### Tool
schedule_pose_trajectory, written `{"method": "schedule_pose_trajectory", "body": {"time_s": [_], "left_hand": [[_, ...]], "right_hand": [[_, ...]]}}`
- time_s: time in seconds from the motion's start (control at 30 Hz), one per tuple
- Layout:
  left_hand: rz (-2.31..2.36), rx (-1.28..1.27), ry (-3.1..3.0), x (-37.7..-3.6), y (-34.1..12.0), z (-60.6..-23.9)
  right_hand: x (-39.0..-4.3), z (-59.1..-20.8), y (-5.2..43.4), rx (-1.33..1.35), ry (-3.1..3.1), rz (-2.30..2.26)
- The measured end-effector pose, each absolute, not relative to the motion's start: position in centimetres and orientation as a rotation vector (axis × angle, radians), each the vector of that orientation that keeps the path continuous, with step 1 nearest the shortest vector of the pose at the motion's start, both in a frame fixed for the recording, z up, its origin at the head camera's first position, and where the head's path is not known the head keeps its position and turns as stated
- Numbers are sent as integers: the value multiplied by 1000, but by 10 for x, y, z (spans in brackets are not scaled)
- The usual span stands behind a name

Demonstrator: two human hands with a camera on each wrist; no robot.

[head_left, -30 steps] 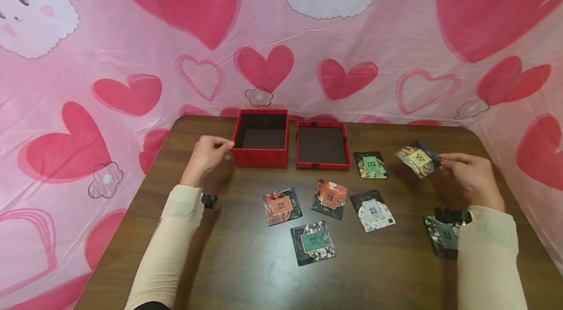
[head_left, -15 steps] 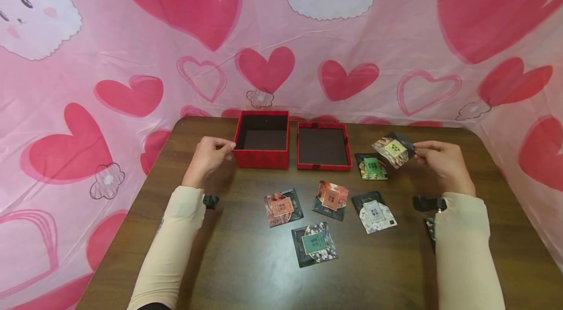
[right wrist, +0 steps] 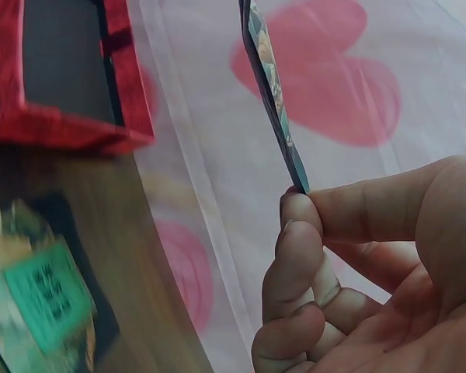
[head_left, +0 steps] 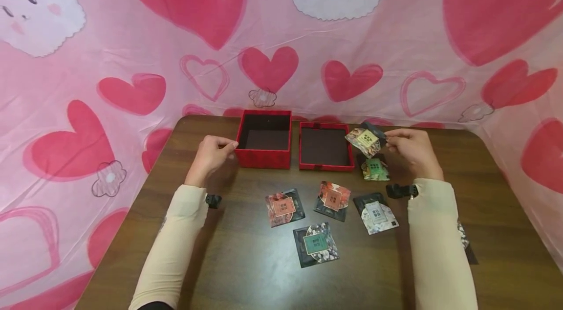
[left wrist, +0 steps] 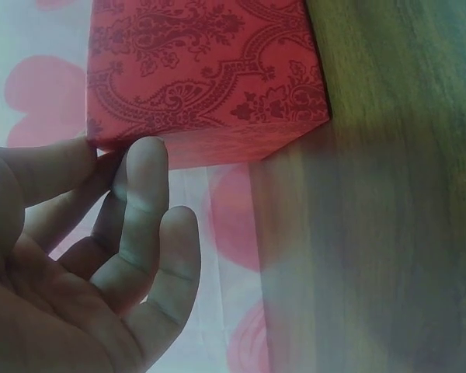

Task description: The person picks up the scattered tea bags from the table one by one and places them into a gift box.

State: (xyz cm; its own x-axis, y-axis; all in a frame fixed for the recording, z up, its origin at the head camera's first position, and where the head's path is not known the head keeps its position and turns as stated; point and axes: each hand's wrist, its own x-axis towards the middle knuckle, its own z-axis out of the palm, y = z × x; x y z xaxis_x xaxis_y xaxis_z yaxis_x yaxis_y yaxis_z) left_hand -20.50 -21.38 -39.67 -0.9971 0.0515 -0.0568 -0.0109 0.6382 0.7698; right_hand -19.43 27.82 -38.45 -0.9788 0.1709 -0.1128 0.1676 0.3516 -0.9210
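Observation:
My right hand (head_left: 413,151) pinches a flat sachet with a yellow label (head_left: 366,139) by its dark edge, between thumb and fingertips. The sachet is held up near the right side of the red box lid (head_left: 325,168); edge-on, it appears thin in the right wrist view. Below it, a green-label sachet (head_left: 374,167) lies on the table. My left hand (head_left: 213,157) pinches the near left corner of the open red box (head_left: 264,159) between thumb and index finger. A dark damask pattern covers the box (left wrist: 194,70) in the left wrist view. Its dark inside faces up.
Several more sachets lie on the brown table (head_left: 246,271): two with red labels (head_left: 283,207) (head_left: 333,200), a teal one (head_left: 316,244) and a white one (head_left: 376,213). Another (head_left: 466,241) is mostly hidden by my right sleeve. A pink heart-print cloth (head_left: 264,16) hangs behind.
My right hand has carried the yellow-label sachet leftward and slightly back, past the green-label sachet to the lid's side. The left hand stays at the box corner.

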Motion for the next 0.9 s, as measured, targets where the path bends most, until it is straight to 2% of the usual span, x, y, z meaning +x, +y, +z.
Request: {"method": "schedule_pose_trajectory", "body": {"time_s": [0.9], "left_hand": [[1278, 78, 2842, -207, -216, -398]], "right_hand": [[-229, -372, 188, -189, -2610, 1873]]}}
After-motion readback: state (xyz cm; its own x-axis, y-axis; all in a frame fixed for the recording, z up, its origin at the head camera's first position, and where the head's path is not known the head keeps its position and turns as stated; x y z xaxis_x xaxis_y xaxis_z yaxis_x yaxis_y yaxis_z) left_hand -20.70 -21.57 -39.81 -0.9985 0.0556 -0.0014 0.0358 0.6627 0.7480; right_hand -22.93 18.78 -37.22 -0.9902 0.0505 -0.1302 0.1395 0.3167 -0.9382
